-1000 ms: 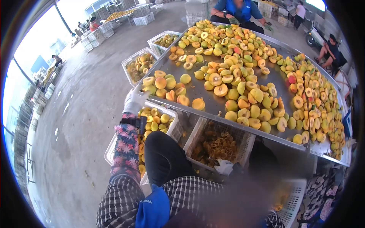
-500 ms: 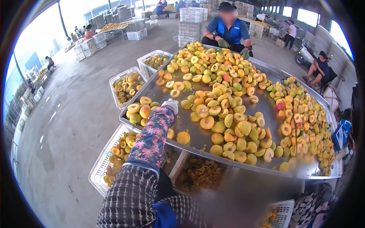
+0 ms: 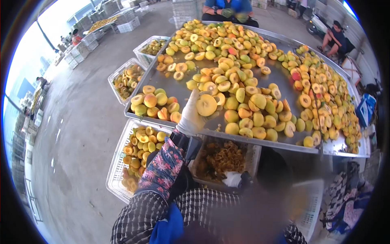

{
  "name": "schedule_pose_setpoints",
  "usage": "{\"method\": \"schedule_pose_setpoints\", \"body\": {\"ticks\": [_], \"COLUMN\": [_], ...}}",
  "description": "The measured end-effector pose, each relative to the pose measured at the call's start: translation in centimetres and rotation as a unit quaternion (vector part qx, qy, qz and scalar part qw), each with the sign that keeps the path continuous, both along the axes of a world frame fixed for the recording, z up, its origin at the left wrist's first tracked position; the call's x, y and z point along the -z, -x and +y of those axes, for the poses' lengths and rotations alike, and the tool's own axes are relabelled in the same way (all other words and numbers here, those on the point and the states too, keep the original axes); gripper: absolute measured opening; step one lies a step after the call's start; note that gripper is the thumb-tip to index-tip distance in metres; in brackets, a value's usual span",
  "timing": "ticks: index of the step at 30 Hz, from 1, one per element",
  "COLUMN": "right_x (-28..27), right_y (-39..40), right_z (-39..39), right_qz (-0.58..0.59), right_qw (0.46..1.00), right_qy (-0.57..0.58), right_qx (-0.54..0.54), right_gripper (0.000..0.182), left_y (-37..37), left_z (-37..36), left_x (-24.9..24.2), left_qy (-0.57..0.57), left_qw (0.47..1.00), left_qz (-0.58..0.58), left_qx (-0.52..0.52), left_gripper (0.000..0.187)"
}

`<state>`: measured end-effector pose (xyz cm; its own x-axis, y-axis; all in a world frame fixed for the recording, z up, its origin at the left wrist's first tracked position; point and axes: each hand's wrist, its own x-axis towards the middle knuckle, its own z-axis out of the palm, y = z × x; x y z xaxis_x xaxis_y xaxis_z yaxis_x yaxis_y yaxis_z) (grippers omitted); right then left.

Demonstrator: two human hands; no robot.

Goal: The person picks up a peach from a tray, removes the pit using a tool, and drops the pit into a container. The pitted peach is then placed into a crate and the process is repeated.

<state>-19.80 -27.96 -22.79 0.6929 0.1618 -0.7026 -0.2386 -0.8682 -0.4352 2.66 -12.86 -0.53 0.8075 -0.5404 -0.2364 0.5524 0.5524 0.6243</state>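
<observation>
My left hand, in a white glove, is at the near edge of the metal table, closed on a halved yellow fruit whose cut face shows. Piles of halved yellow-orange fruit lie just beyond it. Lower down, my right hand, also gloved in white, is over the near part of a bin of brown pits and scraps. Its fingers are small and partly hidden, so what it holds cannot be made out.
A white crate of fruit halves stands below the table's left corner, with two more crates along its left side. A person sits across the table; another person sits at the right.
The view has tilted down. My left hand has moved from the table's left part toward its near edge and has taken hold of a fruit half. My right hand has come into view.
</observation>
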Motion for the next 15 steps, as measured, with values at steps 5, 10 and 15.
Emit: {"method": "schedule_pose_setpoints", "body": {"ticks": [5, 10, 15], "right_x": [-9.0, -8.2, -5.7], "right_y": [0.8, 1.9, 1.3], "right_z": [-2.6, -3.1, -3.3], "right_qz": [-0.117, -0.116, -0.145], "right_qw": [0.974, 0.923, 0.938], "right_qy": [-0.059, -0.221, -0.202], "right_qx": [0.184, 0.293, 0.242], "right_gripper": [0.038, 0.026, 0.034], "left_y": [2.3, 2.1, -1.7], "left_z": [-0.1, 2.0, 4.8], "left_x": [2.7, 3.5, 4.6], "left_qy": [0.003, -0.029, -0.497], "left_qw": [1.000, 0.999, 0.709], "left_qz": [-0.001, -0.015, -0.457], "left_qx": [0.017, 0.040, -0.203], "left_gripper": [0.048, 0.034, 0.044]}}
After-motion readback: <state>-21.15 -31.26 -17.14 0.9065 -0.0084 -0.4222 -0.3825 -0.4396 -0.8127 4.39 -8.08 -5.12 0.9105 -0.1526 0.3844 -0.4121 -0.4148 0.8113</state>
